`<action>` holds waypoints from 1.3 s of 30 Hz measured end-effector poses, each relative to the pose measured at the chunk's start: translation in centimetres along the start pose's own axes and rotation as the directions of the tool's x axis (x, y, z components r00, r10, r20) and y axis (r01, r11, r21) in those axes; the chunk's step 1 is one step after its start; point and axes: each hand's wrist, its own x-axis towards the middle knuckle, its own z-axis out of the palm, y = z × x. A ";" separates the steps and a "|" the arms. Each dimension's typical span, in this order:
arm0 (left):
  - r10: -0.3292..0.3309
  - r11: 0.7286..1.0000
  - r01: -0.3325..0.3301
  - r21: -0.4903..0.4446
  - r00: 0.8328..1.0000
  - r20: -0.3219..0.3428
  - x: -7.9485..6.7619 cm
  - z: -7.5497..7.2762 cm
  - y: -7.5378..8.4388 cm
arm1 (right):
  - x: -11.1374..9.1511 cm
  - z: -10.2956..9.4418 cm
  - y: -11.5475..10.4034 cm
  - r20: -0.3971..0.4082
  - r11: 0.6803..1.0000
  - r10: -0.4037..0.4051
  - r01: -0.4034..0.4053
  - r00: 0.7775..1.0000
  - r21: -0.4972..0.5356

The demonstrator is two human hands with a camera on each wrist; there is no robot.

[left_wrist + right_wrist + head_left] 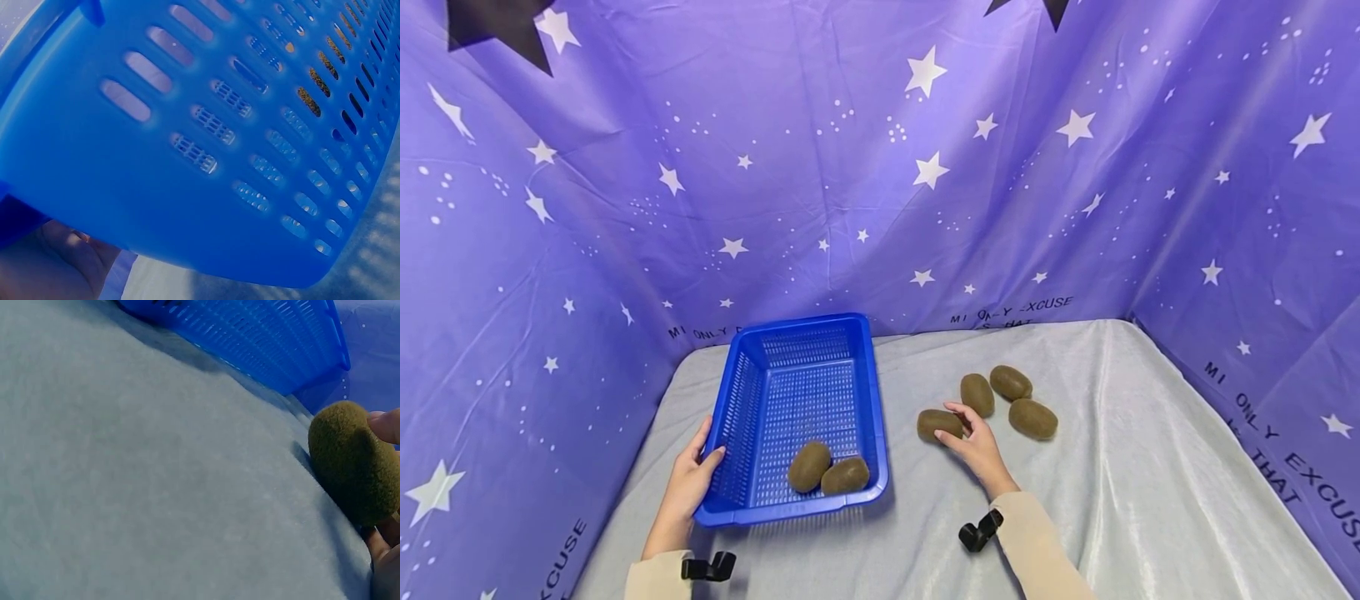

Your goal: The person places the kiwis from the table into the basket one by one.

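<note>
My left hand (683,492) grips the left rim of a blue plastic basket (811,396), thumb over the edge. Two brown fuzzy kiwis, one (810,467) beside the other (846,476), lie inside at its near end. Right of the basket, my right hand (976,448) holds another kiwi (931,424) between thumb and fingers, at the cloth or just above it. That same kiwi (350,459) shows in the right wrist view with the thumb on its side. The left wrist view is mostly the basket's slotted wall (125,181), with part of my hand below.
Three more kiwis, one upright (977,395), one behind (1011,382) and one to the right (1033,419), lie close together beyond my right hand. A grey cloth (1120,500) covers the table. Purple star-printed curtains (865,167) enclose the back and sides.
</note>
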 end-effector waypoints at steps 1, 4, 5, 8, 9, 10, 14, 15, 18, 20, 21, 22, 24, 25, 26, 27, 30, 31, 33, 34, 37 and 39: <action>-0.001 1.000 0.001 0.002 1.000 -0.002 0.0 0.0 0.0 | 0.0 0.0 0.1 0.000 1.000 0.000 0.000 1.000 -0.001; -0.004 1.000 0.004 0.007 1.000 -0.007 0.0 0.1 0.1 | 0.1 -0.1 0.3 0.008 1.000 0.007 -0.007 1.000 0.001; -0.005 1.000 0.005 0.008 1.000 -0.009 0.0 0.1 0.1 | 0.1 -0.1 0.3 0.011 1.000 0.007 -0.007 1.000 0.002; -0.007 1.000 0.007 0.004 1.000 -0.008 0.1 0.2 0.2 | 0.1 -0.3 0.4 0.026 1.000 -0.002 0.002 1.000 -0.007; -0.005 1.000 0.005 0.002 1.000 -0.008 0.1 0.2 0.2 | 0.1 -0.3 0.4 0.032 1.000 -0.007 0.007 0.999 -0.011; -0.003 1.000 0.003 0.002 1.000 -0.009 0.1 0.2 0.2 | 0.0 -0.3 0.4 0.039 1.000 -0.013 0.014 0.999 -0.025; -0.009 1.000 0.009 0.002 1.000 -0.006 0.1 0.2 0.2 | 0.0 -0.4 0.4 0.061 0.998 -0.024 0.027 0.998 -0.056; -0.013 1.000 0.013 0.004 1.000 -0.006 0.1 0.2 0.2 | 0.0 -0.4 0.4 0.064 0.998 -0.025 0.029 0.998 -0.060; -0.029 1.000 0.029 0.007 1.000 -0.007 0.0 0.1 0.2 | 0.1 -0.3 0.4 0.073 0.996 -0.028 0.034 0.997 -0.078; -0.031 0.999 0.031 0.009 1.000 -0.006 0.0 0.1 0.2 | 0.1 -0.4 0.4 0.075 0.996 -0.025 0.032 0.997 -0.085; -0.026 1.000 0.026 0.008 1.000 -0.008 -0.1 0.1 0.2 | 0.1 -0.4 0.4 0.078 0.996 -0.025 0.032 0.997 -0.089; -0.020 1.000 0.020 0.004 1.000 -0.008 -0.1 0.1 0.2 | 0.1 -0.4 0.4 0.080 0.995 -0.022 0.030 0.997 -0.093; -0.007 1.000 0.007 -0.005 1.000 -0.004 -0.1 0.1 0.2 | 0.2 -0.5 0.5 0.083 0.994 -0.019 0.028 0.996 -0.102; 0.001 1.000 -0.001 -0.007 1.000 -0.005 -0.1 0.1 0.2 | 0.2 -0.5 0.5 0.083 0.994 -0.018 0.027 0.996 -0.102; 0.004 1.000 -0.004 -0.011 1.000 -0.004 -0.1 0.1 0.2 | 0.2 -0.5 0.5 0.082 0.994 -0.020 0.029 0.996 -0.103; 0.007 1.000 -0.007 -0.014 1.000 -0.003 -0.1 0.1 0.2 | 0.2 -0.5 0.5 0.083 0.994 -0.024 0.033 0.996 -0.108; 0.004 1.000 -0.004 -0.012 1.000 -0.001 -0.1 0.1 0.3 | 0.3 -0.5 0.5 0.074 0.993 -0.031 0.039 0.997 -0.108; 0.004 1.000 -0.004 -0.010 1.000 -0.001 0.0 0.1 0.3 | 0.3 -0.5 0.5 0.070 0.993 -0.033 0.040 0.997 -0.110; 0.005 1.000 -0.005 -0.010 1.000 -0.002 -0.1 0.2 0.3 | 0.6 -0.5 1.4 0.055 0.994 -0.042 0.048 0.998 -0.099; 0.005 1.000 -0.005 -0.010 1.000 -0.004 0.0 0.2 0.3 | 0.6 -0.5 1.4 0.050 0.995 -0.036 0.041 0.998 -0.095; 0.008 1.000 -0.008 -0.013 1.000 -0.005 0.0 0.2 0.2 | 0.6 -0.5 1.2 0.042 0.996 -0.019 0.023 0.999 -0.086; 0.004 1.000 -0.004 -0.013 1.000 -0.008 0.0 0.2 0.1 | 0.5 -0.5 0.7 0.045 0.996 0.000 0.004 0.999 -0.084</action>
